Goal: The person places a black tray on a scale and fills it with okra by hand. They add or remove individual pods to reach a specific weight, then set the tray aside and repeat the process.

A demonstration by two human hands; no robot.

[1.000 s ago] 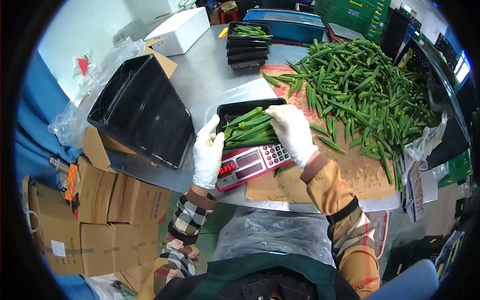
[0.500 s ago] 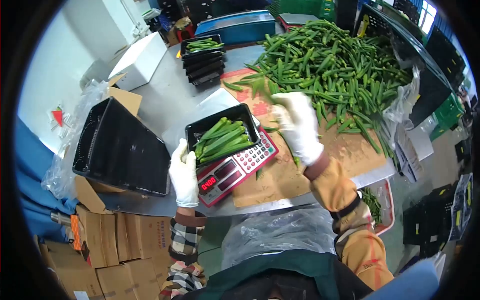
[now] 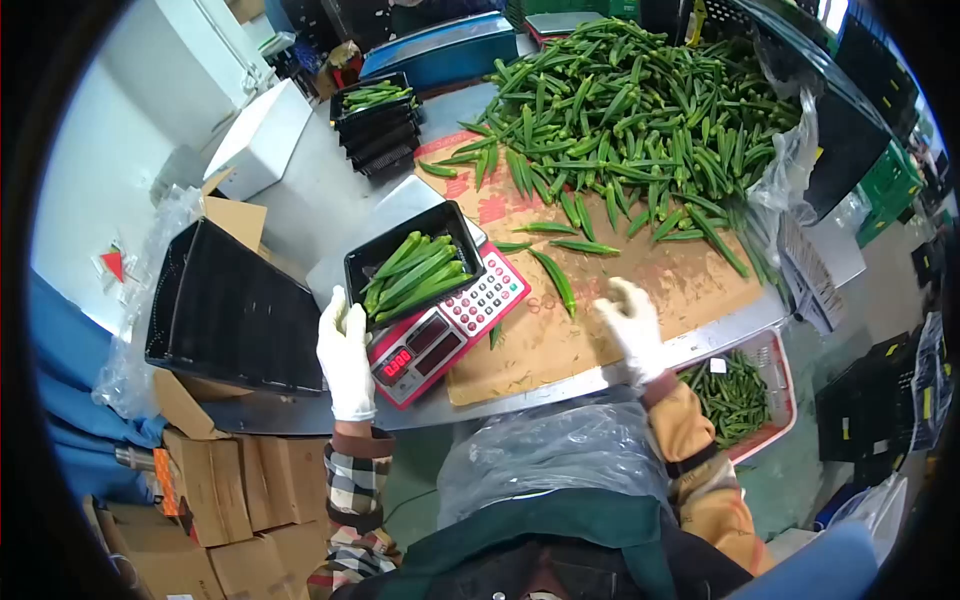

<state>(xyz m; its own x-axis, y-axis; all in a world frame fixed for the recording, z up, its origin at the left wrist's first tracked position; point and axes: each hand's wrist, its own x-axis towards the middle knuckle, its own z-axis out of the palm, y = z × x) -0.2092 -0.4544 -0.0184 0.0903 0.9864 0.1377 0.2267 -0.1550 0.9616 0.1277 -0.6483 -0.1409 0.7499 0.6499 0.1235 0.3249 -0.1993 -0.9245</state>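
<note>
A black tray point(image 3: 462, 232) with green okra pods point(image 3: 415, 272) in it rests on a red and white digital scale point(image 3: 440, 335) with a lit red display. My left hand point(image 3: 345, 360), in a white glove, touches the tray's near left corner with thumb and fingers apart. My right hand point(image 3: 630, 325), gloved too, is above the front of the cardboard sheet point(image 3: 540, 365), fingers curled apart and holding nothing visible. Several loose pods lie between it and the large okra pile point(image 3: 640, 120).
Stacked black trays point(image 3: 380, 135), the top one holding okra, stand behind the scale. A large black tray stack point(image 3: 235, 310) leans at the left near a white foam box point(image 3: 260, 140). Below the table's right edge is a crate of okra point(image 3: 785, 385); cardboard boxes point(image 3: 210, 485) sit lower left.
My right hand has moved back toward the table's front edge, away from the pile, and no longer has okra in it. More loose pods lie on the cardboard. The view has shifted.
</note>
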